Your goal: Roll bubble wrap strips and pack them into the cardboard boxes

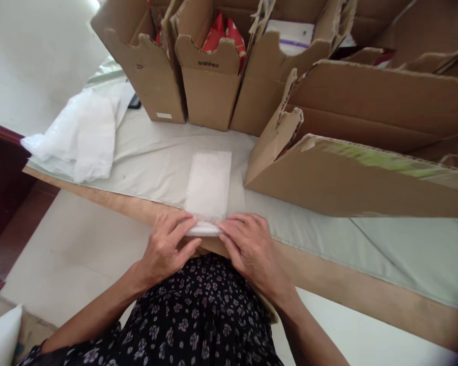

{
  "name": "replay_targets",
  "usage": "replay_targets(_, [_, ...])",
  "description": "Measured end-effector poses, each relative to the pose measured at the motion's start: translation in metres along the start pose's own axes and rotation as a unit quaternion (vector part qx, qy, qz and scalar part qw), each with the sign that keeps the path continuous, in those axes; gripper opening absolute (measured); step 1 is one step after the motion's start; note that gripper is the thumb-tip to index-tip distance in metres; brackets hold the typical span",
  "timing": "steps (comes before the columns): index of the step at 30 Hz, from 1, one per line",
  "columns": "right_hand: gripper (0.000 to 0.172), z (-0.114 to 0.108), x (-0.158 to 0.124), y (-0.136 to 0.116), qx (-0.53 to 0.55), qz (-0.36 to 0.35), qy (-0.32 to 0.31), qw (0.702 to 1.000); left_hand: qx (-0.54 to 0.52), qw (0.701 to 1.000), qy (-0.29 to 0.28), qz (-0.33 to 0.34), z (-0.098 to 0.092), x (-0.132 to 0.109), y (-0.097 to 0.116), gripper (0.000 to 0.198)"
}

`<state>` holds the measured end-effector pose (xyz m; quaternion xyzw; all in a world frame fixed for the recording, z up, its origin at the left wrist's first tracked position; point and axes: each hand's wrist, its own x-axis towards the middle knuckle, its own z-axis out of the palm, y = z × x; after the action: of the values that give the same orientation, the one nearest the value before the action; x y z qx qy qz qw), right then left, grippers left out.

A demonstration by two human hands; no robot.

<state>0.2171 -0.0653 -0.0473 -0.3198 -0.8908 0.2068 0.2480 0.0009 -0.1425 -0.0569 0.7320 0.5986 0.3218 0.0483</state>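
Observation:
A narrow piece of whitish bubble wrap (209, 183) lies lengthwise on the pale cloth near the table's front edge. Its near end is folded or rolled into a thick strip. My left hand (170, 241) grips the left end of that strip, fingers on top and thumb on the near side. At the strip's right end, my right hand (248, 246) pinches it in the same way. Whether anything lies inside the fold is hidden.
A heap of loose bubble wrap (84, 134) sits at the table's left. Open cardboard boxes line the back, one with red packets (223, 35), another with a white-and-purple item (291, 36). A long, low cardboard box (351, 178) stands to the right.

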Motion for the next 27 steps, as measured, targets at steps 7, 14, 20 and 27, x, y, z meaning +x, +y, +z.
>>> replay_targets(7, [0.023, 0.001, -0.007, 0.001, -0.051, 0.017, 0.0, 0.999, -0.013, 0.999, -0.021, -0.04, 0.007, 0.008, -0.006, 0.024])
replay_targets(14, [0.021, 0.004, -0.002, 0.005, 0.006, 0.007, -0.011, 1.0, -0.022, 1.0, -0.002, -0.004, 0.002, -0.006, 0.0, 0.036])
replay_targets(20, [0.027, 0.001, -0.008, 0.004, -0.041, 0.018, 0.019, 0.999, -0.025, 0.999, -0.017, -0.044, 0.004, 0.006, -0.007, 0.033])
replay_targets(27, [0.023, 0.007, 0.005, 0.008, -0.065, -0.02, 0.004, 0.998, 0.018, 0.999, 0.005, -0.026, 0.006, 0.004, -0.01, 0.041])
